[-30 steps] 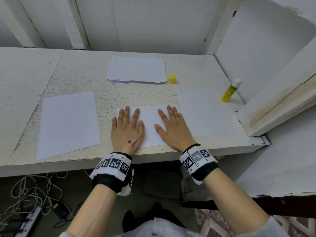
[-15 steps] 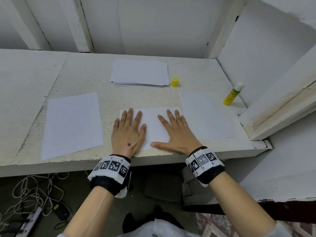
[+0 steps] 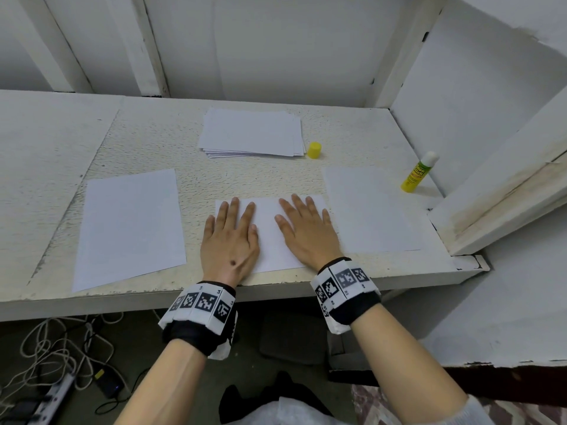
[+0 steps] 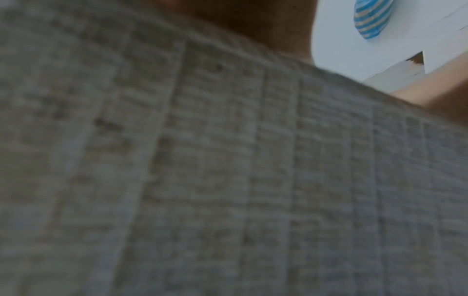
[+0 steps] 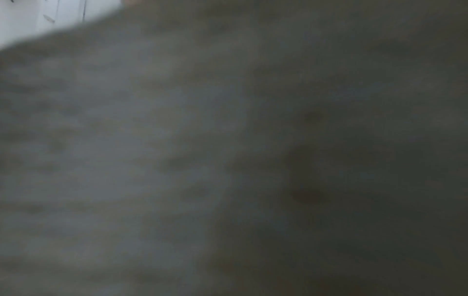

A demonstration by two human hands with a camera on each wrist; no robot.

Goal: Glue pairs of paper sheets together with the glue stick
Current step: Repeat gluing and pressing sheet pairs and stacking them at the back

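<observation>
Seen from the head camera, a person's left hand (image 3: 230, 240) and right hand (image 3: 306, 234) lie palm-down, fingers straight and slightly spread, side by side but not touching, pressing a white paper sheet (image 3: 268, 231) flat at the middle of the desk's (image 3: 153, 142) front edge. A second sheet (image 3: 371, 210) lies just to its right, near the desk's front right corner, and a third sheet (image 3: 129, 225) lies toward the front left, well apart from the hands. A stack of paper (image 3: 251, 133) rests near the back edge, with a yellow cap (image 3: 314, 150) standing just beside its right front corner. The uncapped glue stick (image 3: 418, 171) stands tilted at the right edge of the desk, against the white side wall (image 3: 460, 87). Both wrists wear bands with black-and-white markers, and cables (image 3: 55, 357) lie on the floor below the desk at left. The left wrist view is filled by a blurred grey textured surface (image 4: 202, 170) close to the lens, with a blue-striped object (image 4: 371, 18) in the upper right corner. The right wrist view is dark and blurred; only a pale patch shows at the top left corner, and neither hand can be made out there
</observation>
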